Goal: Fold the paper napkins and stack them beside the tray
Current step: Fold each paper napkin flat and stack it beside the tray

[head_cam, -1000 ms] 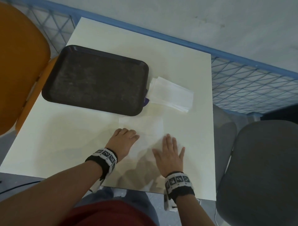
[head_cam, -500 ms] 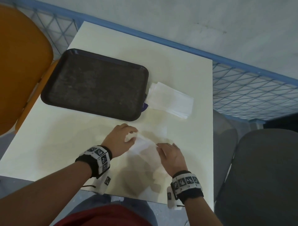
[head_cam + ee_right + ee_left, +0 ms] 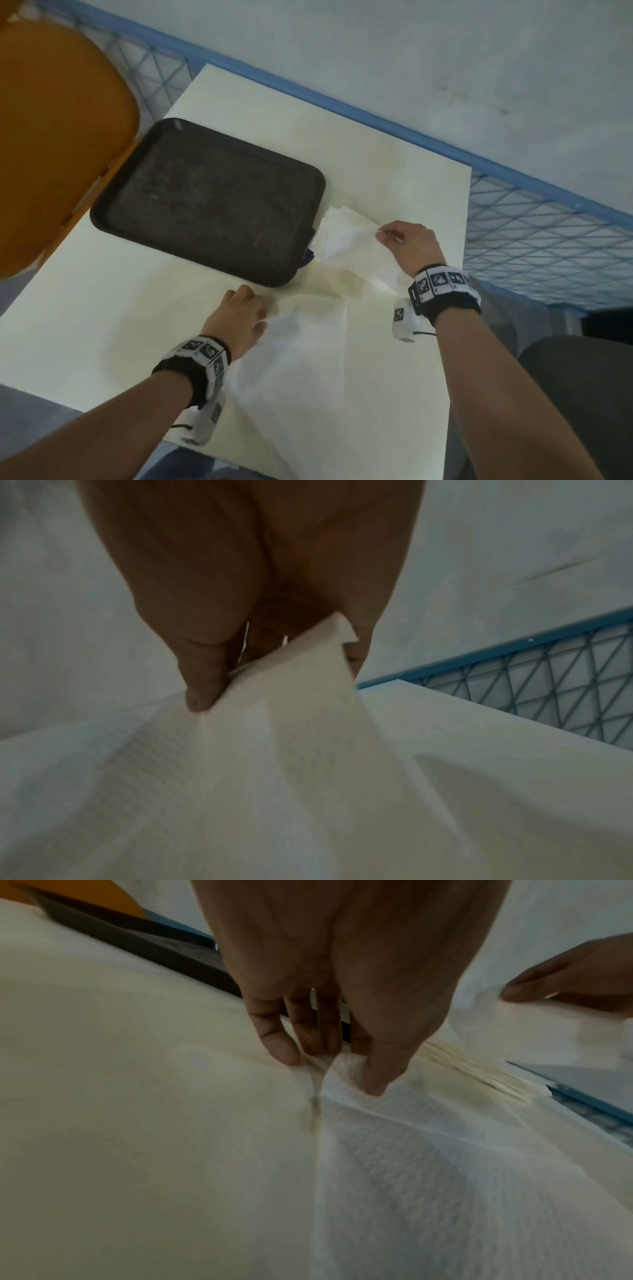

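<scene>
A thin white paper napkin (image 3: 308, 359) (image 3: 428, 1177) (image 3: 257, 777) is spread out between my two hands above the cream table (image 3: 102, 308). My left hand (image 3: 263, 318) (image 3: 325, 1064) pinches one corner low at the table, just in front of the dark tray (image 3: 205, 198). My right hand (image 3: 380, 233) (image 3: 240, 680) pinches the opposite corner between thumb and fingers and holds it raised over the stack of folded napkins (image 3: 335, 219) (image 3: 479, 1080). That stack lies against the tray's right end. The stack's near part is hidden by the raised sheet.
An orange chair (image 3: 51, 137) stands to the left of the table and a grey chair (image 3: 582, 394) to the right. A blue mesh fence (image 3: 548, 222) runs behind and to the right. The table's right edge (image 3: 460, 274) is close to my right wrist.
Both hands lay flat on the napkin near the front edge, then took hold of it. The right hand has carried its corner far back and right over the stack; the left moved towards the tray.
</scene>
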Action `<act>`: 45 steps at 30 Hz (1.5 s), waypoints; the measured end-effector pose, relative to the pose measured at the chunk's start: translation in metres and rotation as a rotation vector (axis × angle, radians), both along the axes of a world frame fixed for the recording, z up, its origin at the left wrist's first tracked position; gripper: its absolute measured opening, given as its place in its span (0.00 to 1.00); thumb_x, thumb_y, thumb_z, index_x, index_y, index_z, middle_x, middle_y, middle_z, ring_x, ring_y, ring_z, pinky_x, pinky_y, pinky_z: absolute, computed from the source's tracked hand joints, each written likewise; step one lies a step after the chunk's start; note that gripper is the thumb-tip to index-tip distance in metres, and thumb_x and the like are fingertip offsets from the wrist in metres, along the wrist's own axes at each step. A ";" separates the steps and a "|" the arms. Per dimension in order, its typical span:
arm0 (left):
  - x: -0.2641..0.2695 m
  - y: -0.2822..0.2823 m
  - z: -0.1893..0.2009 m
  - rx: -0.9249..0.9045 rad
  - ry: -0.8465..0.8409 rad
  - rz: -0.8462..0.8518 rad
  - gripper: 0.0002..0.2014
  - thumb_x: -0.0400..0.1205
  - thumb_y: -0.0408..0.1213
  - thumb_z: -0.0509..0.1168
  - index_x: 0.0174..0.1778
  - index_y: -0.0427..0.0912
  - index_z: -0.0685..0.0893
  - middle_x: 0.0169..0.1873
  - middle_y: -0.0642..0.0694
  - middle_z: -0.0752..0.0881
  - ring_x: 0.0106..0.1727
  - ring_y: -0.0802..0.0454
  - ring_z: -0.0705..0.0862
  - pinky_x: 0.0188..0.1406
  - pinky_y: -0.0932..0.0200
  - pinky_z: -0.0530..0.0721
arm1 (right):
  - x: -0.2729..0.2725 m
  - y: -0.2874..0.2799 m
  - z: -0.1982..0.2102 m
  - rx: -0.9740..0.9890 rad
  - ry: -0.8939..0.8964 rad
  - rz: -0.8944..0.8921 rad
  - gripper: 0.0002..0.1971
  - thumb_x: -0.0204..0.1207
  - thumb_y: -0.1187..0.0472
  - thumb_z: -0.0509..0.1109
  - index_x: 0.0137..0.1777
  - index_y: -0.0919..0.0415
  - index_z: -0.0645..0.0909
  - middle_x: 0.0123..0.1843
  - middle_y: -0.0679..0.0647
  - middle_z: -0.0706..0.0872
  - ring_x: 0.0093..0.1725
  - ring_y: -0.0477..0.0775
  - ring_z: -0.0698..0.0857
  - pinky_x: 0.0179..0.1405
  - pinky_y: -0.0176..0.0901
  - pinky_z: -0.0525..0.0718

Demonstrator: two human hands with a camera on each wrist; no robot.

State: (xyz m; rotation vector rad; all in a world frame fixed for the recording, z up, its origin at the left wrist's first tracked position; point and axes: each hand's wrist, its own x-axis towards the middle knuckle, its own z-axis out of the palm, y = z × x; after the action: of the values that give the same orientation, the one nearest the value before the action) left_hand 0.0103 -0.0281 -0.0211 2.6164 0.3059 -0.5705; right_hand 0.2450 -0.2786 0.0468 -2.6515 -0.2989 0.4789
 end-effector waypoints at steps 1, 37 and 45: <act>0.000 -0.001 0.001 -0.036 0.007 0.025 0.07 0.83 0.47 0.65 0.54 0.53 0.78 0.56 0.52 0.76 0.56 0.50 0.78 0.54 0.58 0.80 | 0.012 0.003 -0.007 -0.036 -0.005 0.014 0.10 0.84 0.47 0.69 0.58 0.47 0.88 0.59 0.49 0.91 0.63 0.55 0.86 0.56 0.39 0.77; 0.005 0.016 0.064 -1.090 0.173 0.348 0.12 0.83 0.31 0.69 0.62 0.41 0.87 0.56 0.44 0.92 0.57 0.45 0.90 0.53 0.49 0.90 | -0.217 -0.015 -0.018 0.885 0.255 -0.532 0.08 0.78 0.66 0.77 0.56 0.57 0.90 0.47 0.52 0.95 0.43 0.48 0.91 0.41 0.38 0.87; 0.000 0.030 0.066 -0.956 0.037 0.211 0.13 0.79 0.29 0.74 0.59 0.42 0.90 0.51 0.45 0.93 0.53 0.45 0.91 0.53 0.50 0.90 | -0.227 -0.028 -0.014 0.882 0.224 -0.582 0.17 0.76 0.77 0.71 0.49 0.55 0.94 0.53 0.54 0.95 0.57 0.58 0.92 0.56 0.50 0.90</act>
State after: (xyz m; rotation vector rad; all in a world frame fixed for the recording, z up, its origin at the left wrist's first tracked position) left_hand 0.0102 0.0015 0.0453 1.6336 0.2332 -0.5164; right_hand 0.0176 -0.3062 0.0327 -1.6878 0.2799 0.3313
